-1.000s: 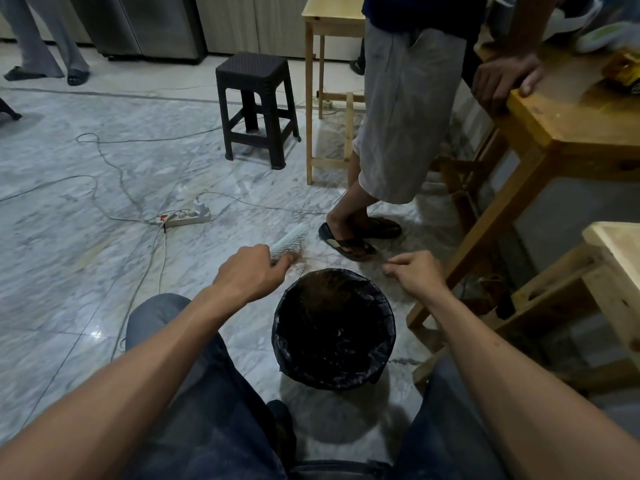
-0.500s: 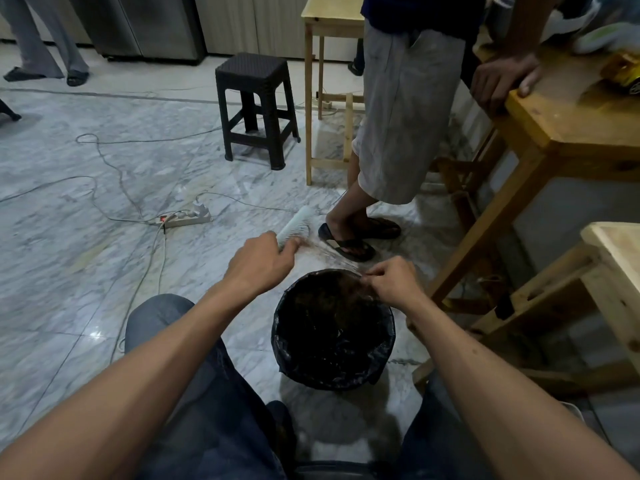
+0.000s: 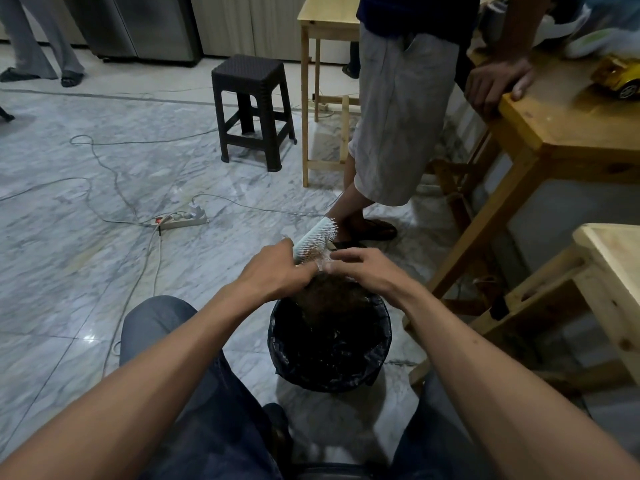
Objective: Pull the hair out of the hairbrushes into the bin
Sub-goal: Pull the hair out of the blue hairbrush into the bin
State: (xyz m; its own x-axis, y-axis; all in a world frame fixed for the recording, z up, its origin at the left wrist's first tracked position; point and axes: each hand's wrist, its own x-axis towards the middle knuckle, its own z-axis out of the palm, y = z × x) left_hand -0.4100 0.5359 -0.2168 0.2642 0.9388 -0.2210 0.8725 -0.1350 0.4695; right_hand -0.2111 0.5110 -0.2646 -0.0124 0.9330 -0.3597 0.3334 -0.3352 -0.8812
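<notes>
far left: a pair of legs in grey trousers standing way back by a steel fridge
floor: grey marble tiles with thin cables running all over, and a white power strip lying mid-left with a plug in it
stool: dark plastic stool further back, well apart from everything else
left hand: left hand is wrapped tight around the handle end of the hairbrush, fingers curled closed on it (handle itself is hidden in the fist)
hairbrush: pale blue-white, tilted up and away to the right, bristles facing right, held over the far rim of the bin
hair: a pale wispy clump at the base of the bristles, right where both hands meet
right hand: right hand just beside the left one, fingertips pressed in at the lower bristles; looks pinched narrow on the hair, though the actual fingertips are hidden, so I can't tell for sure
bin: round bin lined with a black bag, on the floor between my knees, directly under both hands, with a dark brownish pile inside
bystander: someone in grey shorts and sandals standing just beyond the bin, a hand resting on the wooden table at right
far right: yellow toy car on that table, and another pale wooden bench near right
</notes>
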